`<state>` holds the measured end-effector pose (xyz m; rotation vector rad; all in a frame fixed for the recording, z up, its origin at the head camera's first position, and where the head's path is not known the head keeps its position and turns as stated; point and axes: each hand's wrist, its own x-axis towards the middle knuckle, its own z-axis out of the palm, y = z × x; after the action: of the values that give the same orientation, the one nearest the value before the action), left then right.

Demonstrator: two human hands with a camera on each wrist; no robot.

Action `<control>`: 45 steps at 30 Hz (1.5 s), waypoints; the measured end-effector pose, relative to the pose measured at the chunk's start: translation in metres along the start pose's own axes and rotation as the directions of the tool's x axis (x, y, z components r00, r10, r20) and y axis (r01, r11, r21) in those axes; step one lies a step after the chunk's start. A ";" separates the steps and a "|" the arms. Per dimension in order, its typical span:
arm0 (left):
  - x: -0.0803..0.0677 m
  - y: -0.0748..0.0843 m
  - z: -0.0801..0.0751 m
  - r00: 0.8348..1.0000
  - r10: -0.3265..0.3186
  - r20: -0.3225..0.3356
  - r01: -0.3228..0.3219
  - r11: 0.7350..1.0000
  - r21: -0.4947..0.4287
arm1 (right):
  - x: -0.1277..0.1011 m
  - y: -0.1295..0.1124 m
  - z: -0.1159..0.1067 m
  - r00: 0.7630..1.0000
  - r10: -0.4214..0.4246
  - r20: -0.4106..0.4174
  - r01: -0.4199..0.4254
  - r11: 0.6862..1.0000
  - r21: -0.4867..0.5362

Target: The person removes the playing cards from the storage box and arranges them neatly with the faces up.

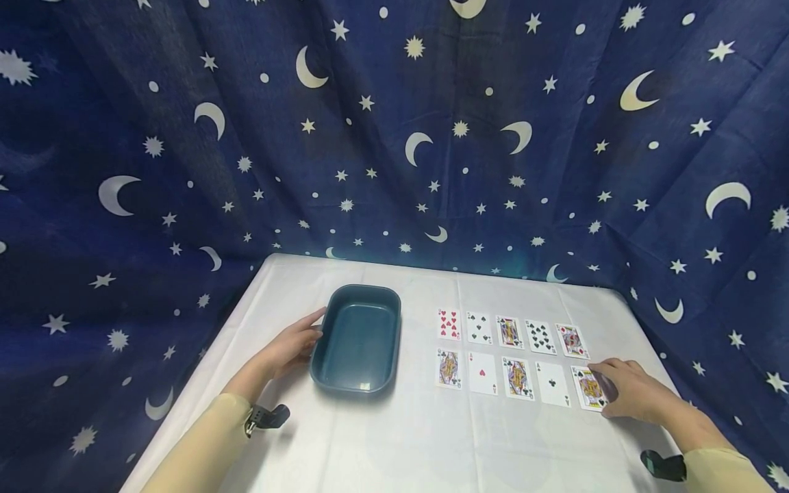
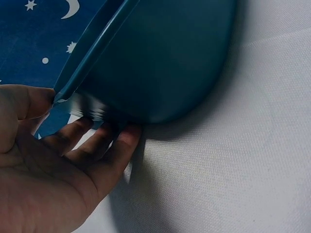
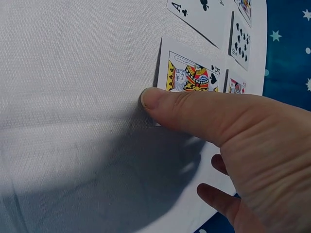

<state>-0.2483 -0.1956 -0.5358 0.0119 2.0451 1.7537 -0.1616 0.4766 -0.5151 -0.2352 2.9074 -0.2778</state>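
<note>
At the left of the table, my left hand (image 1: 291,347) holds the side of a dark blue rectangular baking dish (image 1: 362,337). In the left wrist view the thumb is at the dish's rim and the fingertips (image 2: 127,136) touch its outer side low down. My right hand (image 1: 637,392) is at the right end of the front row of playing cards, holding the king of spades (image 1: 590,388) by its edges. In the right wrist view the thumb lies over part of this card; the hand hides its far side. Beside it lies an ace of clubs (image 1: 552,383).
Two rows of face-up cards lie on the white tablecloth (image 1: 394,452), among them an ace of hearts (image 1: 483,373) and a ten of spades (image 1: 540,337). A dark blue curtain (image 1: 382,137) with moons and stars hangs behind and at the sides.
</note>
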 end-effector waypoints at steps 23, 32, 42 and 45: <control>-0.001 0.002 0.001 1.000 -0.026 -0.008 0.026 1.000 -0.008 | 0.002 -0.003 0.000 0.997 0.035 0.072 -0.038 0.998 0.042; -0.001 0.003 0.002 1.000 -0.020 -0.001 0.020 1.000 -0.001 | 0.001 -0.004 0.000 0.995 0.044 0.089 -0.049 0.997 0.057; -0.002 0.004 0.001 1.000 -0.011 0.010 0.011 1.000 -0.009 | 0.003 -0.003 0.001 0.995 0.047 0.087 -0.053 0.997 0.058; -0.001 0.003 0.001 1.000 -0.013 0.005 0.013 1.000 0.000 | 0.003 -0.003 0.001 0.994 0.056 0.096 -0.063 0.996 0.065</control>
<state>-0.2477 -0.1940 -0.5327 0.0026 2.0372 1.7448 -0.1636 0.4728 -0.5163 -0.1459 2.8004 -0.3457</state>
